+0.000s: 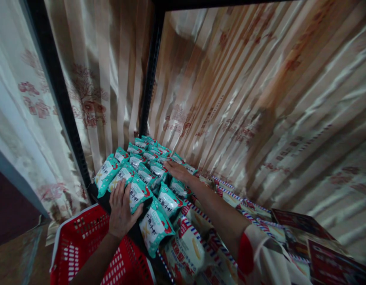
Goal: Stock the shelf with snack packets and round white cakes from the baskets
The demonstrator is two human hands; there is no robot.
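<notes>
Rows of teal-and-white snack bags (145, 174) stand close together on a dark shelf. My left hand (122, 211) is at the front row, with its fingers over the left side of one snack bag (138, 194) and its thumb along the bottom edge. My right hand (177, 171) reaches farther back, fingers stretched out and resting on the bags near the back right; it holds nothing that I can see. Two more teal bags (156, 225) lean at the front, right of my left hand.
A red plastic basket (78, 229) with a pale rim is below the shelf's front edge. Larger bags with striped edges (183, 249) lie to the right, and dark red packages (334, 257) beyond them. Black metal posts (151, 71) and patterned curtains (230, 99) bound the shelf.
</notes>
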